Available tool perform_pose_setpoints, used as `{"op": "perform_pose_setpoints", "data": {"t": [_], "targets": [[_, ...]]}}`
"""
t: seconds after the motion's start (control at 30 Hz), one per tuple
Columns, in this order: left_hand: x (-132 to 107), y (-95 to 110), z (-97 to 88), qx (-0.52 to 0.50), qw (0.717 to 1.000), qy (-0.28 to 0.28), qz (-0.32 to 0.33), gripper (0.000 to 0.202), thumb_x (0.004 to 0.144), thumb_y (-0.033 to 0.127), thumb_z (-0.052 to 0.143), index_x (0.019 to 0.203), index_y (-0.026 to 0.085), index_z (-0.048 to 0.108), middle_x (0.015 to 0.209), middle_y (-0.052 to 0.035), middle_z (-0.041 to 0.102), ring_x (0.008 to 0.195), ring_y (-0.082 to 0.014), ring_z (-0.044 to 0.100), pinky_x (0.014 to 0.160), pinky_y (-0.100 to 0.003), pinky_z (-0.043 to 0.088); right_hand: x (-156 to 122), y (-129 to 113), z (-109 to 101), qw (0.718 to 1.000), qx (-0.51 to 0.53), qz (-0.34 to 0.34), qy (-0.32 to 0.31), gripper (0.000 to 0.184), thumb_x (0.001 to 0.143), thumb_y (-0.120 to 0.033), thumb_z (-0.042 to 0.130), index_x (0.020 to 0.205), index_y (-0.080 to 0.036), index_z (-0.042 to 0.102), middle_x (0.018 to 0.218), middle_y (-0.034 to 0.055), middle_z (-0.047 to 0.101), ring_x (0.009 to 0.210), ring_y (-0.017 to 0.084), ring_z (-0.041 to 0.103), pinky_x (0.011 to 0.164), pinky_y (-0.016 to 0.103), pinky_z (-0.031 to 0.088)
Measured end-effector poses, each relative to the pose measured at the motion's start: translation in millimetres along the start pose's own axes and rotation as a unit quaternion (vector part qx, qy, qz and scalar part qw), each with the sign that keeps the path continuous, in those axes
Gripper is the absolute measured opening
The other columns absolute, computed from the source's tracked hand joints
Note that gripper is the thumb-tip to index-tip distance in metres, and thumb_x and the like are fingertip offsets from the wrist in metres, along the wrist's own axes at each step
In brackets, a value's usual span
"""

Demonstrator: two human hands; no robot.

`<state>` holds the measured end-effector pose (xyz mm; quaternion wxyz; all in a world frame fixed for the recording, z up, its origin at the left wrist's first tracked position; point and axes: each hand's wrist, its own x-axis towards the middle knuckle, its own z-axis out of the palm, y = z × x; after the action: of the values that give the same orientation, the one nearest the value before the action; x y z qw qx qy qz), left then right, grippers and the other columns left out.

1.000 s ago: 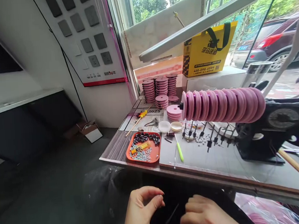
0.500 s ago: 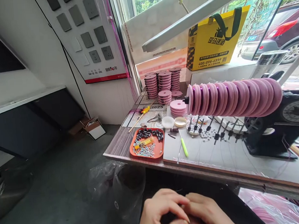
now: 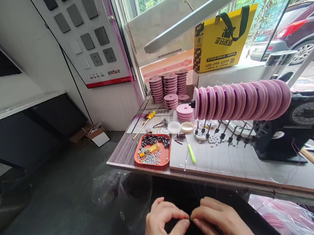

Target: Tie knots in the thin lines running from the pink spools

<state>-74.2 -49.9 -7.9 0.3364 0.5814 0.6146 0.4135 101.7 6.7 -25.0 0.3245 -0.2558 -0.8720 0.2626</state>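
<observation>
Below the table edge, my left hand (image 3: 163, 220) and my right hand (image 3: 223, 216) meet fingertip to fingertip, each closed in a pinch. Whatever sits between the tips is too small to make out. Faint thin lines run down from the table toward the right hand. Above on the table, a row of pink spools (image 3: 241, 101) is lined up on the shaft of a black machine (image 3: 278, 145). Under the spools, several small black pieces with pins (image 3: 222, 136) lie with fine threads trailing to the front edge. A green-handled hook tool (image 3: 191, 153) rests left of them.
An orange tray (image 3: 163, 159) holds black parts and small metal pieces. Stacked pink spools (image 3: 170, 84) stand at the back, near a yellow bag (image 3: 219, 53). A white lamp arm (image 3: 183, 25) crosses above. A plastic-lined bin (image 3: 135, 193) stands below left.
My hands have shifted from overlapping to a fingertip-to-fingertip pinch, with the right hand slightly higher and farther right. The view has moved a little, so the table appears slightly farther left.
</observation>
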Motion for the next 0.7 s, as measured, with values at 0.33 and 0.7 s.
{"op": "perform_pose_setpoints", "data": {"t": [0.33, 0.7], "targets": [[-3, -13, 18.8, -0.048, 0.996, 0.067, -0.036, 0.018, 0.067, 0.044, 0.073, 0.063, 0.027, 0.076, 0.057, -0.0020, 0.072, 0.061, -0.0220, 0.064, 0.094, -0.042, 0.038, 0, -5, 3, 0.993, 0.072, 0.063, 0.076, 0.020, 0.091, -0.027, 0.049, 0.077, -0.021, 0.063, 0.062, -0.0015, 0.052, 0.049, 0.010, 0.053, 0.044, 0.018, 0.039], [-2, -8, 17.0, 0.024, 0.996, 0.066, 0.052, 0.008, 0.070, 0.023, 0.071, 0.065, 0.028, 0.073, 0.062, 0.0004, 0.074, 0.059, -0.0211, 0.064, 0.083, -0.041, 0.038, 2, -5, 0, 0.997, 0.006, -0.005, 0.081, 0.014, 0.085, -0.010, 0.048, 0.080, -0.020, 0.056, 0.062, -0.0010, 0.053, 0.054, 0.011, 0.053, 0.047, 0.018, 0.041]]}}
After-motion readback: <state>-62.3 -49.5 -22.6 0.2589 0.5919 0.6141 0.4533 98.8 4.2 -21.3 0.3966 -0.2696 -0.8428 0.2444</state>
